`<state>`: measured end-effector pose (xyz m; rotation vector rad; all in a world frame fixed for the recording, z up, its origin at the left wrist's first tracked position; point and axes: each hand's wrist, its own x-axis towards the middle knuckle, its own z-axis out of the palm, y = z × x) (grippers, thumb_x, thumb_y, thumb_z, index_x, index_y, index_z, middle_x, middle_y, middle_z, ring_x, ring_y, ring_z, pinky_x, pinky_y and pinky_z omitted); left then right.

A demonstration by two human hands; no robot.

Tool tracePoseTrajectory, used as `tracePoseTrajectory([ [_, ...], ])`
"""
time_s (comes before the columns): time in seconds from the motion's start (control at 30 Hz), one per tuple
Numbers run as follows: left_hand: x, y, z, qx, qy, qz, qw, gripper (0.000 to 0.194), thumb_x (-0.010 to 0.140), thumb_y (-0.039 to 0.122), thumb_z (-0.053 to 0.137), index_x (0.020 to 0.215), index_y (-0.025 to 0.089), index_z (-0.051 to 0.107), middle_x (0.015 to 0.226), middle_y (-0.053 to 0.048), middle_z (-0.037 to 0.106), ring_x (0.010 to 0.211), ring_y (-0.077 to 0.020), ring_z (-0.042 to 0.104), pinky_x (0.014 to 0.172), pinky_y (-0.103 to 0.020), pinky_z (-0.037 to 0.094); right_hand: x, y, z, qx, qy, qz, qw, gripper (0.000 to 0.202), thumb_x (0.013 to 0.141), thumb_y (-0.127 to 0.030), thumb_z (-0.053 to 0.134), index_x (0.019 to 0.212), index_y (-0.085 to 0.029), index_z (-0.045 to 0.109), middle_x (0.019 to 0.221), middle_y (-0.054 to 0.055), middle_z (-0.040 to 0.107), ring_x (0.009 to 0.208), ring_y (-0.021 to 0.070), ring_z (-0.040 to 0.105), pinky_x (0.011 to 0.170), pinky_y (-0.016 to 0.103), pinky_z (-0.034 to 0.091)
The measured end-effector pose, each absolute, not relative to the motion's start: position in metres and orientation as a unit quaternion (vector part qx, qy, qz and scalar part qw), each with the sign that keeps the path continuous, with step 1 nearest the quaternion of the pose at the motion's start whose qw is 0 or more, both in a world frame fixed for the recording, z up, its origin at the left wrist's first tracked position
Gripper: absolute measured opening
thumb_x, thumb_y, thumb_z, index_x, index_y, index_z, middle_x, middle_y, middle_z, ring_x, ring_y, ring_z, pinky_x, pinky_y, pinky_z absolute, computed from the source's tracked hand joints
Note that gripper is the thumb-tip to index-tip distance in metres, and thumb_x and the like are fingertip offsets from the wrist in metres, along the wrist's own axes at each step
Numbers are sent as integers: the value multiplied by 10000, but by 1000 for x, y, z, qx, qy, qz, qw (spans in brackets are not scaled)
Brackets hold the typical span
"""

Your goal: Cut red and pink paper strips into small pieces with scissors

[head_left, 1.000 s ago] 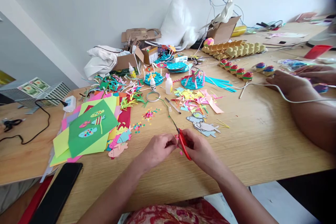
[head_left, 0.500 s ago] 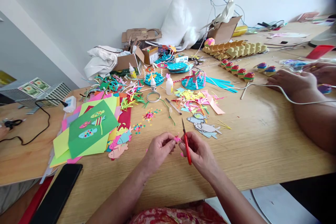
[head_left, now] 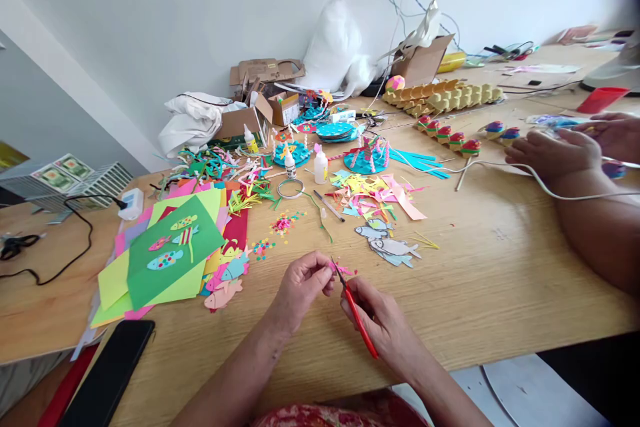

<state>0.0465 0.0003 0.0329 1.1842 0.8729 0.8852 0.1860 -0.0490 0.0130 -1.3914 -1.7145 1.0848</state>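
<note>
Red-handled scissors [head_left: 359, 317] are gripped in my right hand [head_left: 381, 321], their dark blades pointing up and left. The blade tips meet a small pink paper piece [head_left: 344, 269] beside my left fingertips. My left hand [head_left: 306, 283] pinches that paper between thumb and forefinger; part of it is hidden by the fingers. Beyond my hands lie grey paper fish [head_left: 395, 248], with a pile of coloured paper scraps [head_left: 367, 188] behind them. Small paper dots [head_left: 283, 223] are scattered ahead and to the left.
At left, a green sheet [head_left: 175, 240] bearing decorated fish tops stacked coloured paper, with a black phone [head_left: 107, 373] nearer me. Glue bottles [head_left: 321, 165] stand mid-table. A co-worker's hand [head_left: 555, 153] is at right near painted egg-carton pieces [head_left: 450, 135] and a white cable [head_left: 537, 177].
My right hand has turned the scissors and lowered their handles, bringing the blades from upright to slanting left against the pink paper. My left hand keeps its pinch.
</note>
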Motion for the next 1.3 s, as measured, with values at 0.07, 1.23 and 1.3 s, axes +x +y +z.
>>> tracePoseTrajectory([
  [0.07,47,0,33,521,390,388,652,134,693,263,534,662,133,518,572,18,473,544,-85,451,527,-207,372,186,-49,14,-530,-660,411,339,230,838,-345,360,687,-184,425,563,-53,383,516,88,355,483,198,282],
  [1.23,39,3,30,536,408,371,640,167,708,301,530,682,136,520,575,21,488,546,-82,456,530,-205,390,191,-51,13,-573,-663,387,287,299,821,-377,359,600,-182,411,508,-57,322,478,83,291,449,205,240],
  [1.3,39,3,30,536,404,373,640,158,714,289,523,679,135,517,569,23,488,541,-80,453,527,-204,387,192,-52,13,-574,-663,388,284,301,820,-378,358,599,-181,411,509,-57,324,477,83,294,449,205,241],
])
